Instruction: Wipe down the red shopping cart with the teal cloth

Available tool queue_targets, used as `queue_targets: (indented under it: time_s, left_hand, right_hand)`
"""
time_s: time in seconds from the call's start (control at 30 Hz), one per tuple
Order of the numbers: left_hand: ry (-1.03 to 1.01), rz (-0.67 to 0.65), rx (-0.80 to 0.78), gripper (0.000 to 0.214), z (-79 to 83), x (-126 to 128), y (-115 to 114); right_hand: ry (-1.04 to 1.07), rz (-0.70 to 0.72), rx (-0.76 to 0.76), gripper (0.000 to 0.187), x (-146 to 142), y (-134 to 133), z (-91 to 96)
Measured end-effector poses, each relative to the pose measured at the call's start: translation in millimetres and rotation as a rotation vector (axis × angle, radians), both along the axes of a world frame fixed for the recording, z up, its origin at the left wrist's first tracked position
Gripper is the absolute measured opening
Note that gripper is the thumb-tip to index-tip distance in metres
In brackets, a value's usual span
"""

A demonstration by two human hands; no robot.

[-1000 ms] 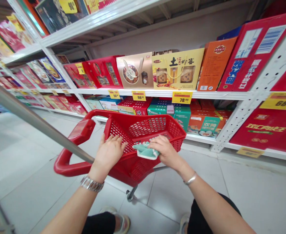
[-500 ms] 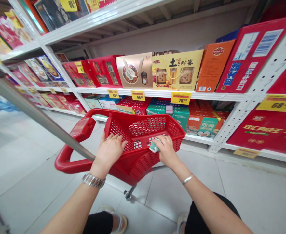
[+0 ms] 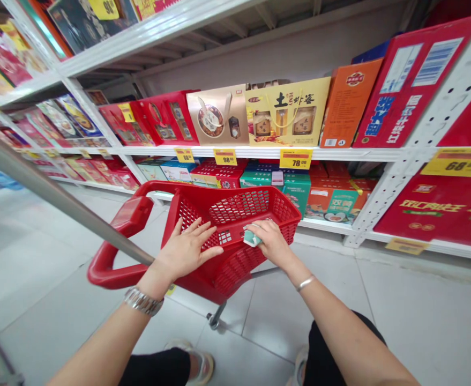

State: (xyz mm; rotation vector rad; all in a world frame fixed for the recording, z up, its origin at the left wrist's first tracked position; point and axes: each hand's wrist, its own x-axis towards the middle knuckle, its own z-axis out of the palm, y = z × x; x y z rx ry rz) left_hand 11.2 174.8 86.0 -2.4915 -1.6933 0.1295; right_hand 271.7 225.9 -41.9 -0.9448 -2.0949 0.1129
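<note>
My left hand lies flat with fingers spread on the mesh wall of a red plastic wheeled shopping basket, holding nothing. My right hand presses a small mint-green cloth against the basket's inner side near the far corner. Most of the cloth is hidden under my fingers. The basket holds no visible goods. A metal wristwatch circles my left wrist, and a thin silver bangle circles my right.
White perforated metal shelving runs along the right and far left, stocked with boxed gift sets and yellow price tags. A steel bar crosses diagonally from the left towards the basket handle. White floor tiles lie below.
The cloth has bunched up and shifted under my right hand instead of lying spread. My left hand has slid slightly right, its fingers spreading. The view has shifted slightly.
</note>
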Motion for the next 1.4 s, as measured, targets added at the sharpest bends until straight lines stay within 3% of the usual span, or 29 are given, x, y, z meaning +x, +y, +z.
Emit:
queue_targets:
  time_s: [0.13,0.33,0.47,0.6,0.93,1.03,1.17,1.4]
  left_hand:
    - [0.038,0.054,0.039,0.065,-7.8,3.2,-1.3]
    - [0.075,0.068,0.102,0.059,-7.7,6.5,-2.0]
    - [0.104,0.070,0.107,0.060,-4.7,6.7,-3.4]
    - [0.122,0.070,0.103,0.061,-3.5,7.9,-5.8]
    - [0.071,0.072,0.128,0.062,-5.8,8.6,-6.9]
    - [0.074,0.072,0.130,0.064,-6.6,7.9,-6.6]
    - [0.056,0.070,0.135,0.063,-6.8,7.2,-6.9]
    - [0.029,0.050,0.158,0.063,-6.5,5.6,-7.7]
  right_hand:
    - [0.027,0.002,0.019,0.055,-3.5,-4.0,-0.4]
    - [0.042,0.112,0.125,0.048,-49.3,-35.3,1.5]
    - [0.056,0.162,0.187,0.041,-63.2,-39.2,10.9]
    - [0.031,0.093,0.126,0.043,-42.3,-24.8,13.3]
    - [0.006,-0.197,0.130,0.053,59.4,6.1,-14.2]
    - [0.016,-0.245,0.136,0.053,71.6,11.6,-18.3]
    - [0.017,-0.205,0.157,0.049,45.4,1.7,-17.9]
    - [0.080,0.142,0.143,0.037,-41.7,-35.6,5.9]
